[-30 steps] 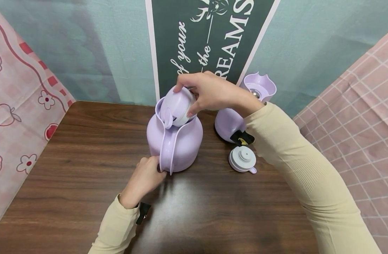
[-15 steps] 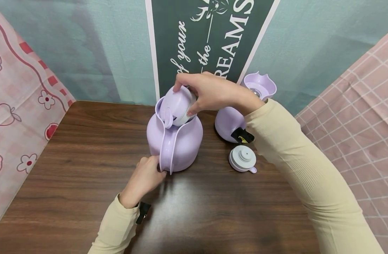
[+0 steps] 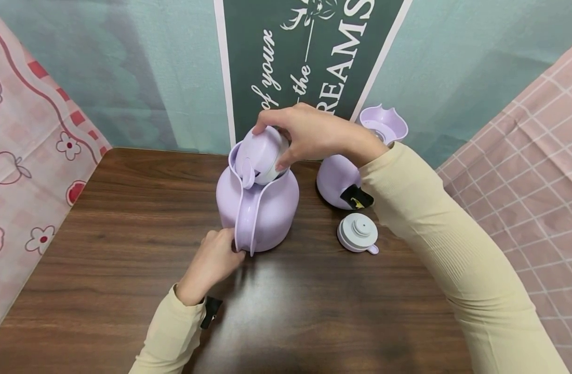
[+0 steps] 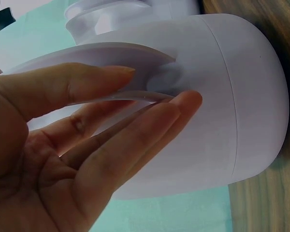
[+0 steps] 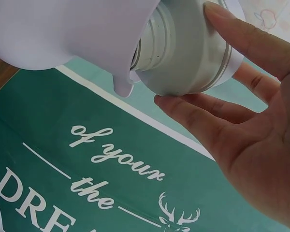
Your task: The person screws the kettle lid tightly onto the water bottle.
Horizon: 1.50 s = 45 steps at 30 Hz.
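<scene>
A lilac thermos jug (image 3: pixel 276 218) stands upright on the wooden table. My left hand (image 3: pixel 215 262) holds its handle (image 3: pixel 246 221), with the thumb on one side and the fingers on the other in the left wrist view. Over the jug's mouth, my right hand (image 3: pixel 309 132) grips a lilac-and-grey lid (image 3: pixel 262 150) between thumb and fingers. The lid sits tilted, its small tab towards the handle. In the right wrist view, the lid's grey threaded underside (image 5: pixel 183 53) shows partly outside the spout-side rim; the jug wall hides the rest.
A second lilac jug (image 3: pixel 338 182) stands open at the right, partly behind my right forearm. Another lid (image 3: pixel 358 232) lies upside down in front of it. A green poster (image 3: pixel 309 67) hangs on the cloth backdrop behind the table (image 3: pixel 127 234).
Almost nothing differs. My right hand stays on the tilted lid with only a very slight shift, and my left hand keeps its hold on the handle.
</scene>
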### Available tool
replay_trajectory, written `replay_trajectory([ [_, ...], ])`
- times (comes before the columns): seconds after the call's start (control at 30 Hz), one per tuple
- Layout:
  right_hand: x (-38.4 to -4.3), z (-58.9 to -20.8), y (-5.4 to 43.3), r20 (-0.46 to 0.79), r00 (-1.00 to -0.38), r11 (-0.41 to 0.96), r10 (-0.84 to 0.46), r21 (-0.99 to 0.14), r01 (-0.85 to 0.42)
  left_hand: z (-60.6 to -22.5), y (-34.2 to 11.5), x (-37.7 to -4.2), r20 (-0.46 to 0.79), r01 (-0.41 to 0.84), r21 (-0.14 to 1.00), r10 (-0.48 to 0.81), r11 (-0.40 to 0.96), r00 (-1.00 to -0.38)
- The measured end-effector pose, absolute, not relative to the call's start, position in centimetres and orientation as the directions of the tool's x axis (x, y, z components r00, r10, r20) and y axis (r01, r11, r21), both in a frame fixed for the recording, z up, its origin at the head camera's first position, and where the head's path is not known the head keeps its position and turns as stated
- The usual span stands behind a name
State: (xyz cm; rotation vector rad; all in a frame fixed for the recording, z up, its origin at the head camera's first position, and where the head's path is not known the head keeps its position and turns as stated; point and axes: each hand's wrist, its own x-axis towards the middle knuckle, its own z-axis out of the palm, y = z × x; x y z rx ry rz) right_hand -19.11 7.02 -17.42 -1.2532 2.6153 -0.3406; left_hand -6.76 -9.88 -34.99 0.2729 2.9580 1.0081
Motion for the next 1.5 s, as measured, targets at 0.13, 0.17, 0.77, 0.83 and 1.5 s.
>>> replay_trajectory([
  [0.13, -19.1, -17.4, 7.0, -0.08, -0.619, 0.611, -0.782, -0.299, -0.733, -35.1, -9.9, -6.8, 0.059, 0.17, 0.605, 0.17, 0.778, -0.984],
  [0.17, -19.1, -17.4, 7.1, -0.078, -0.623, 0.615, -0.778, -0.299, -0.73, -35.1, -9.8, -6.8, 0.059, 0.171, 0.605, 0.17, 0.778, -0.984],
  [0.77, -19.5, -18.8, 8.3, -0.043, -0.664, 0.624, -0.747, -0.39, -0.677, -35.2, -9.8, -6.9, 0.043, 0.167, 0.601, 0.178, 0.782, -0.983],
  [0.83, -19.5, -18.8, 8.2, -0.045, -0.662, 0.625, -0.748, -0.381, -0.681, -35.2, -9.8, -6.9, 0.041, 0.168, 0.601, 0.18, 0.781, -0.983],
  [1.5, -19.7, -19.0, 8.6, -0.07, -0.643, 0.629, -0.762, -0.312, -0.712, -35.1, -9.8, -6.7, 0.049, 0.158, 0.603, 0.161, 0.782, -0.986],
])
